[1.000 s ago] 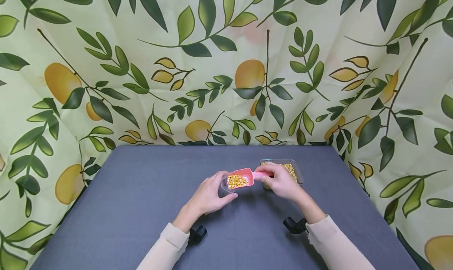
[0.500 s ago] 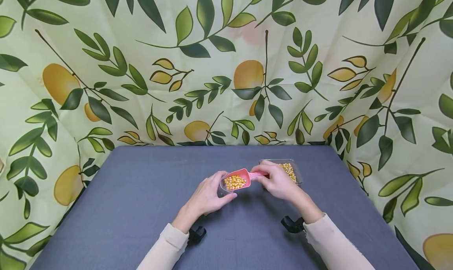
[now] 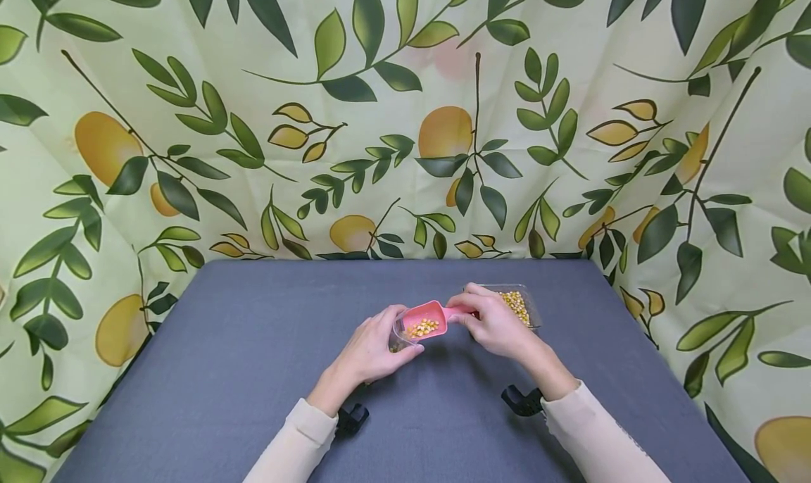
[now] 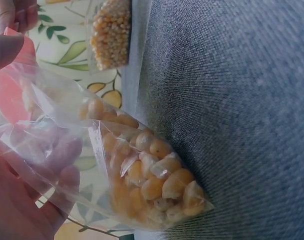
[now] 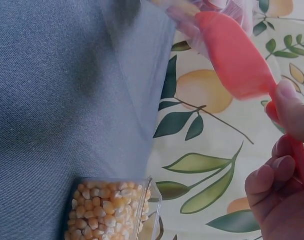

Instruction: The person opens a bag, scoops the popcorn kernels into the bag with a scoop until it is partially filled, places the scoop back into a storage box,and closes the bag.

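Note:
My right hand (image 3: 497,322) grips the handle of a pink scoop (image 5: 237,55), its fingers curled round it. Some corn kernels (image 3: 421,327) lie in the scoop, whose front edge sits inside the mouth of a clear plastic bag (image 4: 61,175). My left hand (image 3: 375,347) holds that bag by its upper part, thumb on the near side and fingers on the far side. Corn kernels (image 4: 152,187) fill the lower corner of the bag, which hangs just above or on the cloth; I cannot tell which.
Behind my right hand stands a clear container (image 3: 534,307) holding many corn kernels. A grey-blue cloth (image 3: 272,314) covers the table. Leaf-patterned fabric (image 3: 380,131) hangs at the back and both sides. Black wrist mounts (image 3: 523,402) sit under the forearms.
The kernels in the scoop have become fewer, sliding into the bag. My right hand and scoop have moved slightly left, deeper into the bag's mouth. The left hand stays nearly still.

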### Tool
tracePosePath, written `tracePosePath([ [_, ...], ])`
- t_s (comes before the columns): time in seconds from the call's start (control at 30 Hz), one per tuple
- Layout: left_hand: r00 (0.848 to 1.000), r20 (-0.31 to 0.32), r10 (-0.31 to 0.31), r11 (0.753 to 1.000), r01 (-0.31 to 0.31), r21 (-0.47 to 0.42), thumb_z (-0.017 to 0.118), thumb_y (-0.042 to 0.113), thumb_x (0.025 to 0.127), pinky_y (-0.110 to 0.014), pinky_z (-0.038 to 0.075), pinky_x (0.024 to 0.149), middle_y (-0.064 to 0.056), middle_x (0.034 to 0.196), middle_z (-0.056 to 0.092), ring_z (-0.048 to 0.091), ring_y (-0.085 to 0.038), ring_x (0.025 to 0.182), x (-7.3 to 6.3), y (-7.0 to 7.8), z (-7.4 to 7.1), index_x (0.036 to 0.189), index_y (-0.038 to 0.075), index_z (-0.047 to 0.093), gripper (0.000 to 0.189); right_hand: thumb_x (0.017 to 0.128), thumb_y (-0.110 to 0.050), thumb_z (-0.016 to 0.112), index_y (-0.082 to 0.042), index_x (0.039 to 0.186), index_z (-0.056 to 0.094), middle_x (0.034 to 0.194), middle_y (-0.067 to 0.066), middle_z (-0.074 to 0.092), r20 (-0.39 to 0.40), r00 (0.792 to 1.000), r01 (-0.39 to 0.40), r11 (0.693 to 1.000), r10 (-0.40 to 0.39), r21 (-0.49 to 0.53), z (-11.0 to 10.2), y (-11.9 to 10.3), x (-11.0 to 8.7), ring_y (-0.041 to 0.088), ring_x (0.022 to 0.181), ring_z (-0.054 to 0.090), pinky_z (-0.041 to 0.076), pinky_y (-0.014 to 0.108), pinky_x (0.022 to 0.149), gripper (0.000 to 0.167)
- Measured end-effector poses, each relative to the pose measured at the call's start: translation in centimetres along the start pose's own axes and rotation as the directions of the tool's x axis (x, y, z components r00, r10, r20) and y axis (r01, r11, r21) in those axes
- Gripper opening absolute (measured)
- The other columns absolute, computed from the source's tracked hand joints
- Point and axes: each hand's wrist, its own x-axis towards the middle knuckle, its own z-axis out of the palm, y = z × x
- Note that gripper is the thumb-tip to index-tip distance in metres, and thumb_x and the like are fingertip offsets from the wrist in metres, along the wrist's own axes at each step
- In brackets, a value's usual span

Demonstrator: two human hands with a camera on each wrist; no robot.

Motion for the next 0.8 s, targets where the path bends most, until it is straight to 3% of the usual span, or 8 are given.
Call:
tracePosePath([
  [0.33,1.0,0.002,0.0,1.0,0.0,-0.007,0.075,0.052,0.085,-0.038,0.05,0.084,0.0,0.119,0.065,0.06,-0.015,0.096,-0.03,-0.01,-0.06,0.135,0.014,0.054,0.067,0.084,-0.007,0.082,-0.01,0.1,0.076,0.085,-0.009,0.054,-0.03,0.998,0.06,0.998,-0.061,-0.036,0.19,0.04,0.0,0.007,0.074,0.049,0.046,0.027,0.064,0.017],
  [0.8,1.0,-0.015,0.023,1.0,-0.023,-0.012,0.076,0.049,0.085,-0.037,0.051,0.079,-0.002,0.116,0.067,0.059,-0.014,0.091,0.0,0.0,-0.08,0.134,0.012,0.055,0.065,0.082,-0.006,0.083,-0.009,0.1,0.076,0.086,-0.008,0.056,-0.049,0.997,0.063,0.998,-0.063,-0.009,-0.22,0.24,-0.35,0.008,0.074,0.05,0.046,0.028,0.065,0.02],
])
